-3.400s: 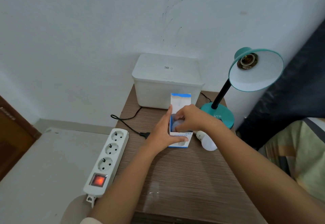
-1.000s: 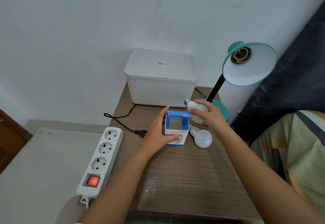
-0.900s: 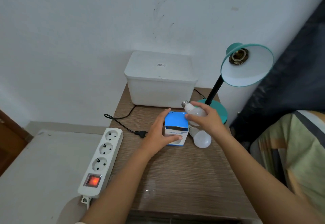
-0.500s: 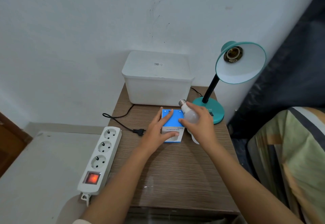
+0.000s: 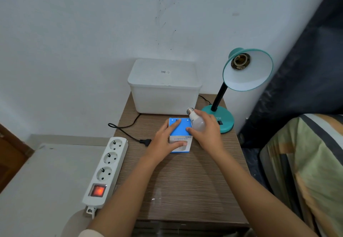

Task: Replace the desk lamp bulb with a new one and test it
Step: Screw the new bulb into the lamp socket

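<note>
Head view, right hand: the right hand (image 5: 208,134) curls its fingers over a white bulb (image 5: 197,123), clamped on the globe; the metal screw base points up and away toward the white container; the index fingertip touches the blue top of the box
Head view, left hand: the left hand (image 5: 165,141) lies spread on a small blue-and-white box (image 5: 181,135); its fingers are apart and flat, the index finger across the closed blue flap, the thumb along the printed front face; it presses the box and encloses nothing
Head view, surroundings: the box stands on a wooden bedside table (image 5: 185,181); a white lidded container (image 5: 163,88) sits behind it against the wall; a teal desk lamp (image 5: 241,80) stands at the back right, its shade tilted toward the camera; a black plug (image 5: 145,141) lies unplugged just left of the left hand, its cord running back past the container; a white power strip (image 5: 105,169) lies left of the table, its switch glowing orange
Head view, in the way: the right hand covers the table right of the box
Head view, task's thing: the lamp socket (image 5: 240,61) is bare; the held bulb is low, in front of the lamp base, well apart from the socket
</note>
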`<state>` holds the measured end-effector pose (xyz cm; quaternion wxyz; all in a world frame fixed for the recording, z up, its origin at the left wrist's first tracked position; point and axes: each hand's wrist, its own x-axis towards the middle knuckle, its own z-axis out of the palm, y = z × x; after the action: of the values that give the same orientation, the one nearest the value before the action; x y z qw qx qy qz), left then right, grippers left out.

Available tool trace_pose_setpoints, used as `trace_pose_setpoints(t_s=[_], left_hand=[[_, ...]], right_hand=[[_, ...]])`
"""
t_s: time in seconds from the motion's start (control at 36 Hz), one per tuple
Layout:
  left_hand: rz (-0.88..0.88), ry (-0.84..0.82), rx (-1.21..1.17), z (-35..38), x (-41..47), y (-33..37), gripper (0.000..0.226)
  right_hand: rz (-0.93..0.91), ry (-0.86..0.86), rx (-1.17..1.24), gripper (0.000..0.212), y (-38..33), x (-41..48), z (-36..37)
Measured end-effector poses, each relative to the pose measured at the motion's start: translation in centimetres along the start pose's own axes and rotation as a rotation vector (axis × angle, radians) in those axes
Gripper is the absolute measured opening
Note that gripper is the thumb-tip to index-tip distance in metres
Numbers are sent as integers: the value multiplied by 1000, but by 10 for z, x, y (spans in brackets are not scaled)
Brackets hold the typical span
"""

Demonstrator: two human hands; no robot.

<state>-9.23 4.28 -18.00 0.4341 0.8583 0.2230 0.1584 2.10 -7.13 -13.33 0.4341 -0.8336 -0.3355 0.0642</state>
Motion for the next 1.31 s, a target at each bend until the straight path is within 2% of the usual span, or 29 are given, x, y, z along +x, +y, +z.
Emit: trace_pose_setpoints(t_s=[0.31, 0.44, 0.58, 0.69, 0.78, 0.86, 1.06, 1.22, 1.31], left_hand=[[-18, -48, -30, -7, -1, 10, 80], [-18, -19, -14, -10, -9, 20, 81], [122, 120, -2, -19, -6, 51, 66], [257, 79, -50, -26, 19, 99, 59], [322, 3, -54, -25, 45, 135, 65], [356, -35, -24, -21, 72, 156, 82], [425, -132, -40, -7, 117, 167, 112], [588, -72, 12, 3, 134, 168, 112], [633, -47, 16, 3, 138, 167, 107]], right_hand=[[43, -2, 70, 56, -5, -9, -7], [118, 85, 187, 56, -11, -14, -23], [87, 185, 248, 54, -22, -21, -69], [46, 266, 258, 52, -32, -12, -108], [51, 279, 262, 53, -35, 5, -128], [46, 258, 275, 53, -35, 24, -139], [36, 284, 292, 52, -32, 58, -138], [62, 365, 354, 47, -36, 76, -128], [110, 341, 333, 52, -39, 81, -128]])
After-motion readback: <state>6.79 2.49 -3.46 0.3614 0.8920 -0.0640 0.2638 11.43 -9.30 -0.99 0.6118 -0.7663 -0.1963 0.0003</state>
